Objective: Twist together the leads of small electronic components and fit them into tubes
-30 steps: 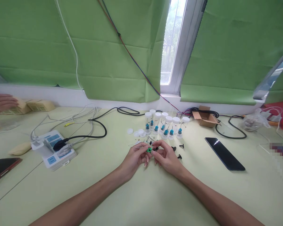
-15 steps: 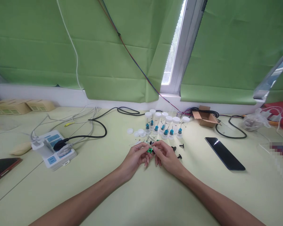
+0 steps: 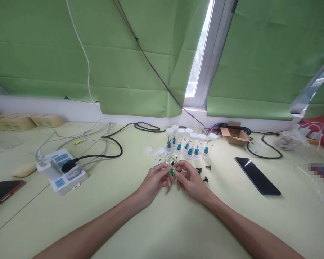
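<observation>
My left hand [image 3: 154, 180] pinches a small green part [image 3: 171, 172] with a dark opening in its middle. A thin metal rod [image 3: 159, 168] sticks out leftward over the same hand. Close against the green part, my right hand [image 3: 190, 179] has its thumb and fingertips pressed together; what lies between them is hidden. Beyond the hands are several clear tubes [image 3: 190, 147] with white caps, each holding a blue piece on a thin wire. Black thumb screw-like pieces [image 3: 205, 179] lie right of my right hand. Loose metal rods [image 3: 174, 157] and white caps [image 3: 149, 150] lie behind the fingers.
A white power strip [image 3: 67, 172] with plugs and cables is at left, near a phone [image 3: 5, 192]. A black phone [image 3: 256, 175] lies at right. An open cardboard box [image 3: 235, 136], black cables [image 3: 267, 156] and a plastic bag [image 3: 288, 139] sit along the back.
The dark piece seen between the green part and my right fingertips is now mostly out of sight, and the green part's opening shows. Both hands have stayed nearly in place.
</observation>
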The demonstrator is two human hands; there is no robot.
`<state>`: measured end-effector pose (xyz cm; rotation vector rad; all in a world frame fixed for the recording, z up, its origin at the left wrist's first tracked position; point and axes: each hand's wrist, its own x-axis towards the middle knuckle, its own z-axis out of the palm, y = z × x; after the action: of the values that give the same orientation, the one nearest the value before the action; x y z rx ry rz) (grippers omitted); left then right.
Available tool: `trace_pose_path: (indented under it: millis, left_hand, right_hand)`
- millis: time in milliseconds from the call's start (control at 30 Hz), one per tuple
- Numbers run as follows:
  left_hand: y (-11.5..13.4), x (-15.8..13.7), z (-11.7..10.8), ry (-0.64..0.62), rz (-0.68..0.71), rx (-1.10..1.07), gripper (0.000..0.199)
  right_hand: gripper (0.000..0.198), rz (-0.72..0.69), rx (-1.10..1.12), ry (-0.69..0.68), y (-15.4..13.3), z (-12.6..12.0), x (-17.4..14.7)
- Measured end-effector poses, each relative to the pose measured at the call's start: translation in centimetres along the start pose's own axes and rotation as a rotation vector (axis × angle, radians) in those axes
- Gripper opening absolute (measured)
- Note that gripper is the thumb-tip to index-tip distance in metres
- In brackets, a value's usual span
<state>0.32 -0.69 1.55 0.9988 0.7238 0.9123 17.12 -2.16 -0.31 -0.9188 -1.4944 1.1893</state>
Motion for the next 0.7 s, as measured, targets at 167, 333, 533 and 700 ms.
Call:
trace_pose_path:
  millis: [167,333,533,700]
  left_hand:
    - [0.07,-0.03,-0.04,-0.008,-0.007,-0.001,0.021]
    - [0.06,0.02,0.00,0.010,0.006,-0.013,0.020]
    - [0.04,0.00,0.17,0.011,0.009,-0.010,0.020]
    - [0.04,-0.10,0.08,0.005,-0.005,0.008,0.021]
  right_hand:
    - [0.024,0.010,-0.017,-0.003,0.23,0.04,0.08]
    - [0.024,0.011,-0.009,0.010,0.16,0.00,0.08]
    - [0.023,0.008,-0.003,0.001,-0.21,-0.01,-0.08]
    - [0.023,-0.002,-0.013,0.000,-0.27,0.03,-0.14]
